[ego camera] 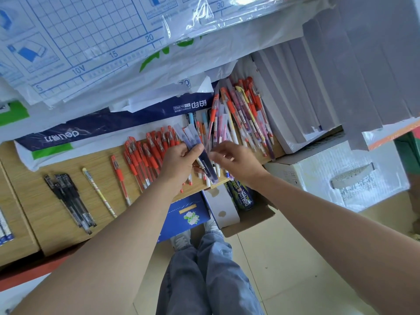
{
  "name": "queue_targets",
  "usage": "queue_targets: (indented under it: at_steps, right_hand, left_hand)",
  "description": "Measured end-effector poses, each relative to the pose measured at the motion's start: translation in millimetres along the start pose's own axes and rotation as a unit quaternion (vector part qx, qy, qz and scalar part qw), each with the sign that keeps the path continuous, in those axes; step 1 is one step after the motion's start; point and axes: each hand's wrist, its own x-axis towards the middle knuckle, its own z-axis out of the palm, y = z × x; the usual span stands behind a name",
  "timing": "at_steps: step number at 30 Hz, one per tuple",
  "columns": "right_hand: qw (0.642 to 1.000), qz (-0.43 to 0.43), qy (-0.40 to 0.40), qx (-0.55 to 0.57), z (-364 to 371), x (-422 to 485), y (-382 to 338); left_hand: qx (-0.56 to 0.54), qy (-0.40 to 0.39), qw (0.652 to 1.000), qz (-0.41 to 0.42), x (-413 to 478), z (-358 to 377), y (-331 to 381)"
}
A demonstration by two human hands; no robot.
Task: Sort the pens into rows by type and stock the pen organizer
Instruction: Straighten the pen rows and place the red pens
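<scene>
Purple pens (192, 138) fan from the gripping left hand (179, 160); right hand (236, 159) curls against them, its hold unclear.

Right hand (236, 161): fingertips blurred, grip unclear.
Red pens (136, 155): row's right end hidden behind left hand (181, 162).
Sleeved pens (190, 138): barrel print too small to read.
Left-edge pens (3, 230): cut off by frame.

Bare wood on the shelf (34, 155) lies along its front edge at the left, between the black pens (68, 196), a striped pen (99, 192) and a lone red pen (120, 178). Along the back edge paper packs (95, 126) crowd in; a mixed pen pile (241, 119) and grey stacks (306, 94) block the right end.
</scene>
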Motion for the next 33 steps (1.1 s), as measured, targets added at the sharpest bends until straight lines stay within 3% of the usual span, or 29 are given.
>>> queue_targets:
  at_steps: [2, 5, 8, 11, 18, 21, 25, 30, 33]
  right_hand:
    - [0.993, 0.024, -0.106, 0.040, 11, -3, -12]
    - [0.982, 0.033, -0.182, 0.041, 24, -6, -30]
    - [0.975, 0.041, -0.215, 0.030, 37, -11, -49]
    - [0.969, 0.033, -0.242, -0.024, 52, -16, -68]
    - [0.940, -0.014, -0.306, -0.152, 113, -29, -107]
    - [0.929, -0.035, -0.326, -0.173, 152, -35, -131]
    - [0.928, -0.045, -0.320, -0.186, 213, -44, -165]
    - [0.977, 0.003, -0.215, -0.013, 315, -54, -214]
    - [0.985, 0.047, -0.162, 0.037, 378, -55, -242]
  left_hand:
    - [-0.019, -0.008, 1.000, -0.005, -5, -3, 3]
    - [-0.031, 0.000, 0.999, -0.005, -17, -16, 5]
    - [-0.052, 0.020, 0.998, -0.009, -30, -31, 4]
    - [-0.007, 0.052, 0.999, 0.004, -43, -54, -2]
    - [-0.106, 0.179, 0.978, 0.030, -78, -139, -30]
    - [-0.069, 0.208, 0.975, 0.043, -101, -184, -51]
    - [-0.059, 0.191, 0.979, 0.037, -128, -251, -83]
    - [-0.074, 0.223, 0.972, -0.004, -161, -352, -126]
    - [-0.092, 0.217, 0.971, -0.028, -180, -408, -144]
